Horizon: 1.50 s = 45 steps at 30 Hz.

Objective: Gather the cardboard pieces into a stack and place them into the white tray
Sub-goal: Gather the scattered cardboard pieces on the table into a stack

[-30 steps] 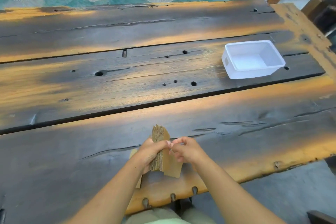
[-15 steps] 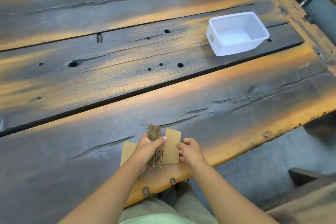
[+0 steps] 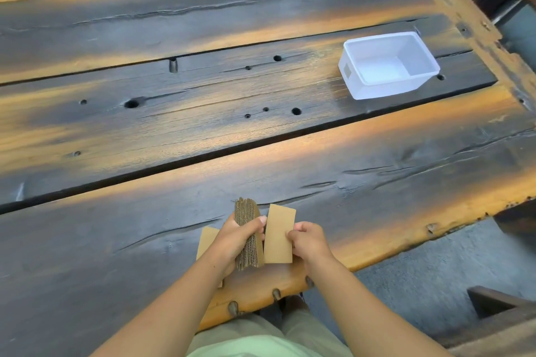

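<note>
You are mid-gathering: your left hand (image 3: pixel 236 236) clamps the stack (image 3: pixel 246 236) at lower centre, your right hand (image 3: pixel 309 240) pinches a loose piece (image 3: pixel 278 233) to add, the tray (image 3: pixel 388 65) waiting empty upper right.

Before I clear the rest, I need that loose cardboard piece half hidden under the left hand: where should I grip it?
Judging by its pose, take the flat cardboard piece by its exposed far-left corner, coming from the left; the left hand, holding the stack, covers the rest.
</note>
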Each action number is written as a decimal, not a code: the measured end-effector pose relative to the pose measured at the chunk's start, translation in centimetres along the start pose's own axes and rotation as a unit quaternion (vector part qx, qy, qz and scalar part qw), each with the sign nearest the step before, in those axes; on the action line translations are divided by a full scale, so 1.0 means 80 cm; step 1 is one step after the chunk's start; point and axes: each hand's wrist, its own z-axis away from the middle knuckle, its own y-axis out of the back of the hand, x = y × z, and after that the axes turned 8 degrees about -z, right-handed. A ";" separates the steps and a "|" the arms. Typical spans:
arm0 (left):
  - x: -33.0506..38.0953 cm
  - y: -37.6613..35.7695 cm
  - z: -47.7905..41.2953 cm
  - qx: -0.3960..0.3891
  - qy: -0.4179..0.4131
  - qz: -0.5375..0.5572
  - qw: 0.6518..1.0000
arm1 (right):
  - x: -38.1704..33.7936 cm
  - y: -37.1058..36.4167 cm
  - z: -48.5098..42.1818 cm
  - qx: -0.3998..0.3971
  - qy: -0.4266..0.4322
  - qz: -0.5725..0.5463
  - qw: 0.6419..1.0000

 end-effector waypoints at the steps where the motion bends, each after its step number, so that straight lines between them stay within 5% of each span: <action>1: 0.004 0.002 0.003 -0.004 -0.001 0.007 1.000 | -0.006 0.001 0.003 -0.010 0.001 -0.007 1.000; 11: 0.022 0.041 0.039 0.046 -0.032 0.051 0.997 | -0.084 -0.008 0.036 -0.187 0.041 -0.031 0.981; 20: 0.008 0.079 0.078 0.039 -0.061 0.217 0.974 | -0.083 -0.080 0.062 -0.331 0.033 0.045 0.942; 29: -0.020 0.121 0.106 0.058 -0.078 0.269 0.958 | -0.056 -0.145 0.080 -0.306 0.146 0.174 0.925; 41: -0.044 0.130 0.105 0.062 -0.033 0.203 0.977 | -0.026 -0.149 0.063 -0.306 0.107 0.253 0.911; 45: -0.050 0.130 0.098 0.111 -0.030 0.147 0.982 | -0.001 -0.154 0.055 -0.248 0.072 0.222 0.940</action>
